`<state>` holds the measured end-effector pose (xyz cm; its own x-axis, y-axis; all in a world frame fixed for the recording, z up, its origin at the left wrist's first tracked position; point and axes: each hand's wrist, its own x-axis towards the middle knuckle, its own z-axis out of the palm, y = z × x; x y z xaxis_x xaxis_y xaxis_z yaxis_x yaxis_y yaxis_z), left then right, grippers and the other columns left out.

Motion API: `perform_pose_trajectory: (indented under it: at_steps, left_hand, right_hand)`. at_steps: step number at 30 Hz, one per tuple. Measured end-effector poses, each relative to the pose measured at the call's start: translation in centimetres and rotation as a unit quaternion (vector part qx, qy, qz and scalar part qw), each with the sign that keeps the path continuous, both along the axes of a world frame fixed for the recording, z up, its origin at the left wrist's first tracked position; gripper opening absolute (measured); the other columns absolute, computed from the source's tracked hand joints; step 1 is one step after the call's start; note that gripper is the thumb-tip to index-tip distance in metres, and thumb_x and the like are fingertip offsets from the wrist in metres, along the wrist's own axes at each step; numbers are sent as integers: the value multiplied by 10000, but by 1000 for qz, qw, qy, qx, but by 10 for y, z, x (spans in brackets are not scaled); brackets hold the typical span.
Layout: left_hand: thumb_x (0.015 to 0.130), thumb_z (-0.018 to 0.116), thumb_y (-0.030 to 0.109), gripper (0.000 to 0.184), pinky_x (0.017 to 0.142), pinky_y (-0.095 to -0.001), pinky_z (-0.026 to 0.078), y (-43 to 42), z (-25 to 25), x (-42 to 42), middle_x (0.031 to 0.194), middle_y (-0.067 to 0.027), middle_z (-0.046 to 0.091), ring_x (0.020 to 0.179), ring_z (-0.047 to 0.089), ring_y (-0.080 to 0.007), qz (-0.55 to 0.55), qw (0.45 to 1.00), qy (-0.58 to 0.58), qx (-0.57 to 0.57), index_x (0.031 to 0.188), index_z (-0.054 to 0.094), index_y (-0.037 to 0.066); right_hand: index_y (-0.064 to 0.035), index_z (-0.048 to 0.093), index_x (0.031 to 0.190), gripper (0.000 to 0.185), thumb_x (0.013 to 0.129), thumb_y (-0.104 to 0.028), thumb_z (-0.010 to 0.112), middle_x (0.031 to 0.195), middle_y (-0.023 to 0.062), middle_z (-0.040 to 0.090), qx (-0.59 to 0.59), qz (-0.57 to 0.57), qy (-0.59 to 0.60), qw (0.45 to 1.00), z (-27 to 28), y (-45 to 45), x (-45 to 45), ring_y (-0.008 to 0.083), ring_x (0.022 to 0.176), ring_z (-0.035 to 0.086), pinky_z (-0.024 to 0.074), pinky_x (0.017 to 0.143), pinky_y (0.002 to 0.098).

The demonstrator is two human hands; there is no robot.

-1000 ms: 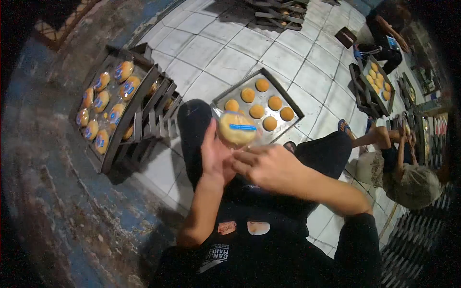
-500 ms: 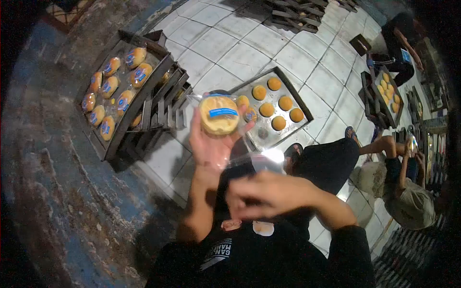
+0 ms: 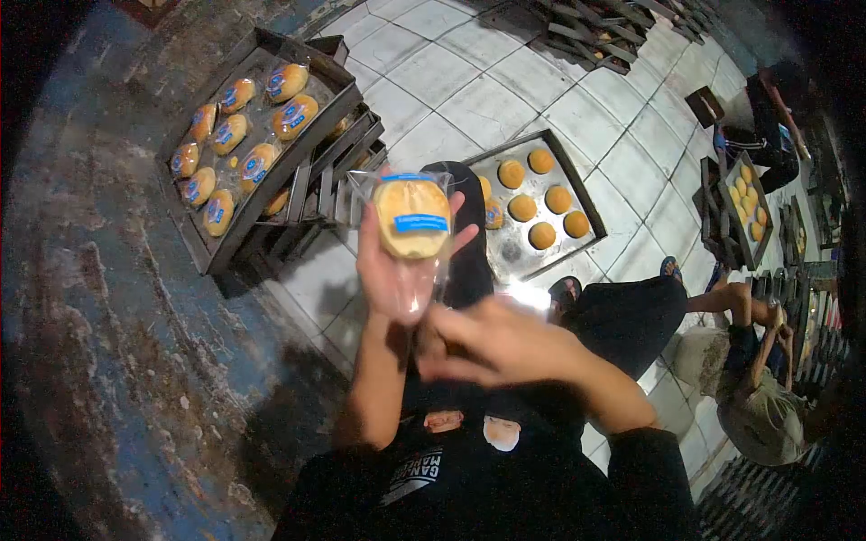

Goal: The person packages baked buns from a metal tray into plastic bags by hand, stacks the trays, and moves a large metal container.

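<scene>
My left hand (image 3: 397, 279) lies palm up under a round bun (image 3: 412, 216) in a clear plastic bag with blue labels, holding it. Its thumb is at the left side of the bun and fingertips show at the right. The bag's loose end hangs down over the palm and wrist. Close to that end, my right hand (image 3: 501, 343) is closed, its fingers curled and smeared by motion; what they hold, if anything, cannot be made out. Beyond my knee, a metal tray (image 3: 591, 194) on the floor bears several unwrapped buns and a labelled one at its left side.
At the left, a tilted tray (image 3: 290, 167) with several bagged, labelled buns rests on stacked trays (image 3: 361, 153). More stacked trays (image 3: 595, 41) stand at the back. A person (image 3: 767, 406) sits at the right, near another tray of buns (image 3: 744, 203); a second person (image 3: 776, 126) is farther back.
The bagged bun moved left and up in my left hand and turned upright. My right hand drew away from the bun, dipped, then rose slightly near the bag's loose end. The view shifted.
</scene>
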<state>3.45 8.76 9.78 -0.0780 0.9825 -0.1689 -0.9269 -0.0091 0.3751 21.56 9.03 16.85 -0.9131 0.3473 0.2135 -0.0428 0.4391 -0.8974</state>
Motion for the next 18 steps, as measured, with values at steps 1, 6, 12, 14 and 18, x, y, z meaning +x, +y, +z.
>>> perform_pose_trajectory:
  at_steps: [1, 6, 12, 14, 18]
  left_hand:
    - [1086, 461, 576, 608, 1118, -813, 360, 0, -2, -6, 1589, -223, 466, 1511, 347, -534, 0, 1000, -23, 4, 1609, 400, 272]
    - [1050, 429, 687, 759, 1131, -756, 396, -16, 3, -22, 1634, -222, 427, 1526, 332, -526, -23, 994, -104, 29, 1604, 421, 168]
    - [1048, 482, 668, 831, 1130, -478, 466, -61, 11, -15, 1564, -168, 504, 1393, 528, -311, -82, 991, -94, -39, 1593, 395, 47]
    - [1077, 632, 313, 644, 1139, -427, 468, -67, -10, -17, 1593, -185, 459, 1453, 467, -275, 74, 908, 380, -157, 1596, 376, 31]
    - [1017, 709, 97, 489, 1049, -334, 506, -66, -22, -31, 1463, -133, 577, 1315, 576, -191, -24, 856, 505, -104, 1474, 555, 18]
  right_hand:
    - [-66, 533, 1106, 336, 912, -156, 792, 900, 96, 753, -93, 74, -22, 993, 9, 2, 9, 311, 737, 736, 563, 652, 447]
    - [-62, 727, 1107, 334, 810, -120, 867, 1051, 87, 713, 163, -305, -11, 938, 5, 19, 10, 264, 999, 686, 546, 858, 391]
    - [-51, 743, 1083, 246, 856, -98, 825, 1143, 102, 741, 142, -263, 129, 946, -20, 34, -1, 277, 1079, 694, 534, 941, 398]
    - [-30, 753, 1066, 186, 893, -75, 807, 1108, 112, 779, -31, -270, 102, 957, -34, 34, 9, 256, 1025, 742, 556, 921, 381]
    - [12, 740, 1071, 166, 943, -84, 785, 1046, 124, 792, -94, -289, 26, 952, -65, 34, 19, 224, 952, 765, 578, 854, 342]
